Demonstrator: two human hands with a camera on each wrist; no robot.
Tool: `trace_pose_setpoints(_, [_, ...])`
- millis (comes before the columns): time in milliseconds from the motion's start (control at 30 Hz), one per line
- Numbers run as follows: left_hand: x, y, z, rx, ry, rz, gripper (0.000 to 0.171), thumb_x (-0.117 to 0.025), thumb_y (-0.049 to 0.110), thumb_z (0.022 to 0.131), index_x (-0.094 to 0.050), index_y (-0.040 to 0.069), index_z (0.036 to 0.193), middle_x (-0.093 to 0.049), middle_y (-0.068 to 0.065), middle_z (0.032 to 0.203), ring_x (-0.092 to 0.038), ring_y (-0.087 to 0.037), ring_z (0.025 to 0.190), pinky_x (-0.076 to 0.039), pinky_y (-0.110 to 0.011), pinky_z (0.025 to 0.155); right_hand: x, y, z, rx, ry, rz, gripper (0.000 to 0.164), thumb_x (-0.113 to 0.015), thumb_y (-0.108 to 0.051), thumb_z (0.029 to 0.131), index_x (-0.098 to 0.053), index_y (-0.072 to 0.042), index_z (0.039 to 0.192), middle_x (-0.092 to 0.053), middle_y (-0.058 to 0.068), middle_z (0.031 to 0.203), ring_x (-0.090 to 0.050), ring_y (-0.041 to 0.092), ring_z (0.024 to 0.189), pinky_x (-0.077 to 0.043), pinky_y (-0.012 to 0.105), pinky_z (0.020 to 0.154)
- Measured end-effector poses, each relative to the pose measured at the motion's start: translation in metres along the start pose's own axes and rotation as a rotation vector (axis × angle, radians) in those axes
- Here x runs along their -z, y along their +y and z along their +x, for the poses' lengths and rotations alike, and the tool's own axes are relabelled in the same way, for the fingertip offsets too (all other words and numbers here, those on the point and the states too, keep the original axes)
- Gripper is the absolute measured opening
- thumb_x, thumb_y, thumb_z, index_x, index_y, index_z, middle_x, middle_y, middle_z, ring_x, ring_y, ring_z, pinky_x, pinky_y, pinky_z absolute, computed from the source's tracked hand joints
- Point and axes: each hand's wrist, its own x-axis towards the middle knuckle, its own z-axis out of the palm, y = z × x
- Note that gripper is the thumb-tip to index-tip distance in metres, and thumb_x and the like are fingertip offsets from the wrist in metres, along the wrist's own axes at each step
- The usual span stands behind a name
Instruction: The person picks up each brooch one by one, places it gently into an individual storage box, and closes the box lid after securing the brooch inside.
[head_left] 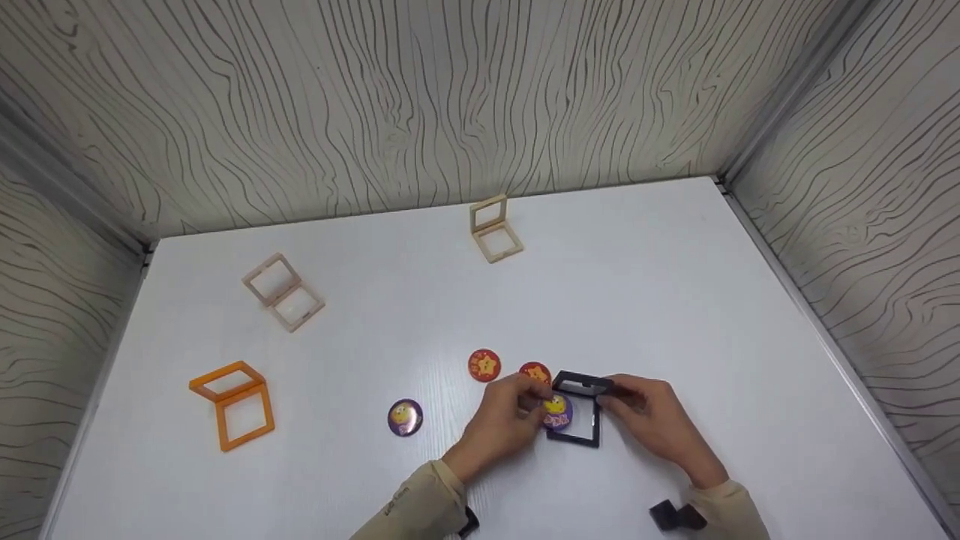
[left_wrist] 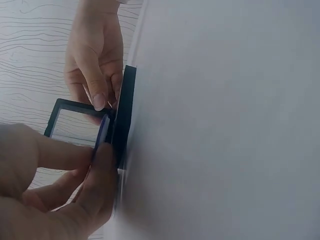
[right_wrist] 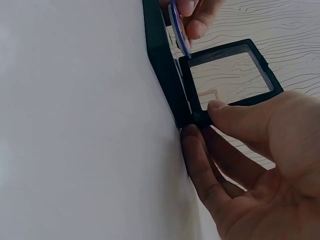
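In the head view, my left hand (head_left: 501,424) pinches a round purple badge (head_left: 557,415) with a yellow figure between thumb and fingers. The badge is tilted over the base of a black hinged display frame (head_left: 576,440), whose lid stands raised. My right hand (head_left: 654,416) grips the frame at its right side, near the hinge; the right wrist view shows the thumb on the lid's border (right_wrist: 235,104) and the fingers below, by the base. Seen edge-on in the left wrist view, the badge (left_wrist: 102,131) is close to the base. A red star badge (head_left: 535,371) lies just beyond my left hand, partly hidden.
Another red star badge (head_left: 484,365) and a purple badge (head_left: 405,417) lie to the left. An orange frame (head_left: 247,437) stands open at far left, with a pale pinkish one (head_left: 300,288) behind it and a beige one (head_left: 490,225) near the back edge. Patterned walls surround the white table (head_left: 645,285).
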Motion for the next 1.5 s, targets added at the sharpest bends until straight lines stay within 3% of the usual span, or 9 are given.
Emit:
trace_pose_setpoints(300, [-0.002,0.006,0.006,0.066,0.017,-0.008,0.017,-0.075,0.000,0.085,-0.075,0.009,0.099,-0.069,0.004,0.095,-0.061,-0.003,0.081,-0.053,-0.019,0.071,-0.002,-0.002,0.005,0.003,-0.015,0.035,0.021,-0.071,-0.011,0.093,-0.073,-0.014,0.114,-0.073,0.000,0.111,-0.069,0.014,0.103,-0.055,0.026,0.090])
trace_pose_setpoints(467, [-0.004,0.006,0.007,0.067,0.011,-0.017,0.018,-0.077,0.003,0.084,-0.077,0.011,0.101,-0.071,0.004,0.096,-0.063,-0.003,0.083,-0.054,-0.019,0.074,-0.001,-0.002,0.006,0.000,-0.020,0.027,0.021,-0.071,-0.013,0.093,-0.073,-0.016,0.114,-0.073,-0.001,0.111,-0.069,0.013,0.102,-0.054,0.026,0.091])
trace_pose_setpoints(733, [-0.008,0.012,0.006,0.018,-0.067,0.049,0.026,-0.075,0.001,0.087,-0.076,0.013,0.110,-0.072,0.006,0.105,-0.065,-0.003,0.098,-0.053,-0.020,0.088,0.000,0.000,0.004,-0.010,-0.016,0.026,0.022,-0.072,-0.016,0.092,-0.074,-0.017,0.113,-0.074,-0.002,0.111,-0.069,0.014,0.103,-0.054,0.027,0.092])
trace_pose_setpoints(1100, [-0.012,0.016,0.008,-0.044,-0.093,0.214,0.024,-0.075,0.003,0.088,-0.076,0.011,0.110,-0.073,0.004,0.107,-0.064,-0.002,0.094,-0.053,-0.016,0.080,-0.001,0.000,0.005,-0.003,-0.009,0.034,0.021,-0.072,-0.017,0.093,-0.074,-0.018,0.113,-0.074,-0.003,0.110,-0.069,0.011,0.101,-0.054,0.026,0.090])
trace_pose_setpoints(1500, [-0.018,0.016,0.007,-0.087,-0.092,0.247,0.024,-0.074,0.002,0.088,-0.074,0.009,0.111,-0.072,0.002,0.104,-0.064,-0.001,0.090,-0.052,-0.012,0.074,-0.001,0.005,0.000,-0.030,0.005,0.031,0.023,-0.073,-0.014,0.091,-0.074,-0.016,0.113,-0.074,-0.002,0.110,-0.069,0.012,0.099,-0.054,0.027,0.089])
